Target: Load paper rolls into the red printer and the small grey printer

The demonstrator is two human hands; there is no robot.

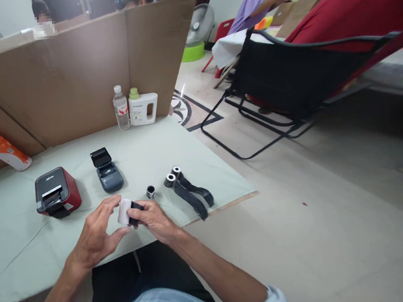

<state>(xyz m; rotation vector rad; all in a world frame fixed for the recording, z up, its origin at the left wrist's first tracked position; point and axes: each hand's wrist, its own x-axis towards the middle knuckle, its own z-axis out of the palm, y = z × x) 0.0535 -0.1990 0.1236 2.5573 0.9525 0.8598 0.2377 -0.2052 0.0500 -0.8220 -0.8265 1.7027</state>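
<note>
My right hand (154,219) grips a small white roll (123,212) with a black band around one end, held over the front of the table. Thumb and fingers of my left hand (95,233) are spread around the roll's white end, close to it; whether they touch it I cannot tell. Just beyond the right hand lies a small black-and-silver ring-shaped piece (150,191). Farther right, two rolls of black strip (173,174) trail their loose ends toward the table edge. A small dark label printer (109,173) stands with its lid up, and a red-and-black printer (57,192) sits left of it.
Along the back, a cardboard partition (75,82) rises behind a water bottle (121,108), a white handled jug (143,108) and an orange-and-white bottle (1,147). A black folding chair (286,73) stands on the floor to the right. Other people are partly visible beyond.
</note>
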